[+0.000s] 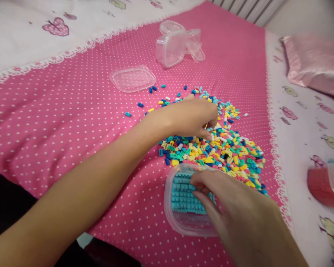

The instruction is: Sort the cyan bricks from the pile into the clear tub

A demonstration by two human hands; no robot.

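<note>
My left hand [196, 115] reaches over the heap of small toy building bricks [236, 154]. Its fingers curl down into the bricks, and what lies between the fingertips is hidden. Nearer to me stands a clear plastic container [169, 222] on the bed. Several rows of turquoise building bricks [180, 193] lie packed flat in it, studs up. My right hand [239, 207] is over the container's right side, thumb and index fingertips close together at the turquoise bricks. I cannot make out what is in that pinch.
A clear lid [133, 78] lies beyond the bricks on the left, and more clear containers [172, 48] sit behind it. At the right edge is a container with red contents [320, 185]. A shiny pink pillow [317, 66] lies at the back right on the patterned bedspread [72, 100].
</note>
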